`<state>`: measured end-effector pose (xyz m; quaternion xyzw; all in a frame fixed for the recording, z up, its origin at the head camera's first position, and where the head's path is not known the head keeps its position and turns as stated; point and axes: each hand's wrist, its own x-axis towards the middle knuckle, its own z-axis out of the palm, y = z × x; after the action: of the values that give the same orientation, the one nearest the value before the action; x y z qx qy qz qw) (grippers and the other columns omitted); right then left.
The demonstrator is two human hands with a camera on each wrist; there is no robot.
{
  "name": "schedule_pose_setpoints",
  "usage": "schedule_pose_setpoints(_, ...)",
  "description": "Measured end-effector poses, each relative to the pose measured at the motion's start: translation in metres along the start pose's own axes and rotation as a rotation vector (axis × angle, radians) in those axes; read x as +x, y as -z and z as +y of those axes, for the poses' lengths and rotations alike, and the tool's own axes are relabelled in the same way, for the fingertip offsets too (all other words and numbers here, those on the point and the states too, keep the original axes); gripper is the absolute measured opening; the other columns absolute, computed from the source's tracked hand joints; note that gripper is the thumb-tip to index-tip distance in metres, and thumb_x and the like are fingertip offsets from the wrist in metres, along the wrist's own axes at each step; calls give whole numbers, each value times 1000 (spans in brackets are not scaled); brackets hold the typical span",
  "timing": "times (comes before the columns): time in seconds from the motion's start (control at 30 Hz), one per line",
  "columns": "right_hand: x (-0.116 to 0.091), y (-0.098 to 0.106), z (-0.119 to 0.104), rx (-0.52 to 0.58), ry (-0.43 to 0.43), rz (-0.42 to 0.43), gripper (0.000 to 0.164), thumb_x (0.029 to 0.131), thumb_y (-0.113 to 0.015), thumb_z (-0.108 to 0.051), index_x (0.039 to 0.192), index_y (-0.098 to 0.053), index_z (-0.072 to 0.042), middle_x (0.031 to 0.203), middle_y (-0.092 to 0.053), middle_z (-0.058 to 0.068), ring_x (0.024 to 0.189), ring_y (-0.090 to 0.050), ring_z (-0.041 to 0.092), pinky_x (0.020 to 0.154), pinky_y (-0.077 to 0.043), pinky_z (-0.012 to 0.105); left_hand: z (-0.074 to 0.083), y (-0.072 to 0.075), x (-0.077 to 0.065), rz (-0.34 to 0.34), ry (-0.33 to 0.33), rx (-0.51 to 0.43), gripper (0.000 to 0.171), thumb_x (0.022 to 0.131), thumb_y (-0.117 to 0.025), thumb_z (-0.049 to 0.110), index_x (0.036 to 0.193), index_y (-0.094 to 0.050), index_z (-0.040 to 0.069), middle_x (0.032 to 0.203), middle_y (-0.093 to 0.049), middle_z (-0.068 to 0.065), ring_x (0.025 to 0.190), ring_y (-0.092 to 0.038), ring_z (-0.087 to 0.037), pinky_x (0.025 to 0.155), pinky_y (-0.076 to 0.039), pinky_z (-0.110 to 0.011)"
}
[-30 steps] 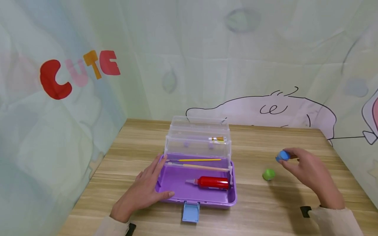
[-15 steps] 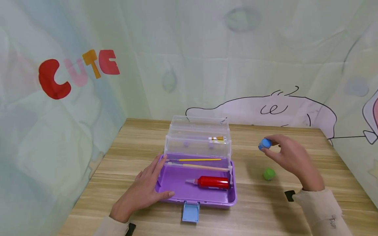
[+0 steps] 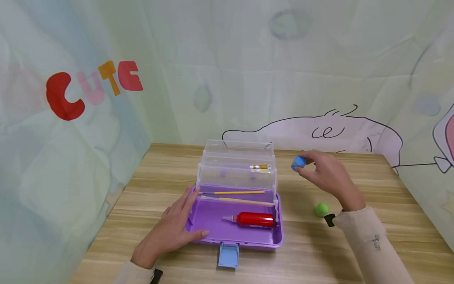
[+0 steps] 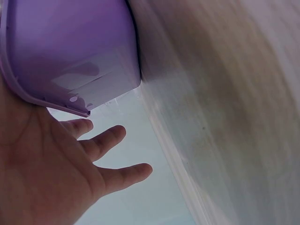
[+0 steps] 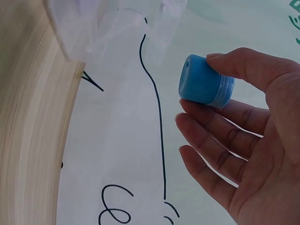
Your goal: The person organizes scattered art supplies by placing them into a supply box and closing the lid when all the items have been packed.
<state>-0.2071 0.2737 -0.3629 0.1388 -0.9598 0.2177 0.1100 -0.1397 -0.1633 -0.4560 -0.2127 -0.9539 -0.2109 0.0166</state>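
My right hand [image 3: 326, 173] pinches a small blue paint pot [image 5: 206, 82] between thumb and fingers, raised above the table to the right of the purple box. The box [image 3: 213, 232] stands open, its clear tiered trays [image 3: 237, 175] spread out behind. My left hand [image 3: 172, 227] rests on the box's left rim, fingers straight and spread. Inside the box lies a red bottle [image 3: 255, 219] with a pointed nozzle. Two brushes, a yellow one [image 3: 239, 193] and a pale wooden one [image 3: 244, 202], lie toward its back. A small paint tube [image 3: 260, 167] sits in a clear tray.
A green paint pot [image 3: 322, 209] stands on the wooden table [image 3: 301, 252], close to the right sleeve. The blue latch [image 3: 228, 255] hangs off the box's front edge. A printed cloth [image 3: 177, 79] encloses the table's back and sides.
My right hand has carried the blue paint pot left and away from me, toward the clear trays. The left hand keeps its place on the box.
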Motion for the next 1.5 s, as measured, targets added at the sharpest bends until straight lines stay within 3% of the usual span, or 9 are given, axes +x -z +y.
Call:
schedule_pose_setpoints(0.3,23,-11,-12,4,3,8,34,85,-70,-38,110,-67,-15,103,-67,-2,95,-60,17,76,-51,40,0,0,-1,10,-5,-6,111,73,-66,70,155,-3,30,162,-6,-5,140,-29,-41,99,-29,-73)
schedule_pose_setpoints(0.9,51,-24,-28,-1,16,1,38,86,-69,-37,115,-66,-13,111,-66,1,99,-61,21,84,-53,44,-1,-2,-1,21,-12,6,111,73,-64,72,155,-1,33,162,-8,-5,141,-29,-39,99,-30,-72)
schedule_pose_setpoints(1.5,74,-37,-36,27,45,-28,38,86,-69,-38,113,-67,-12,108,-66,1,97,-60,21,79,-54,41,-2,-3,0,22,-19,-4,110,73,-65,71,155,0,34,162,-5,-3,141,-28,-40,98,-30,-73)
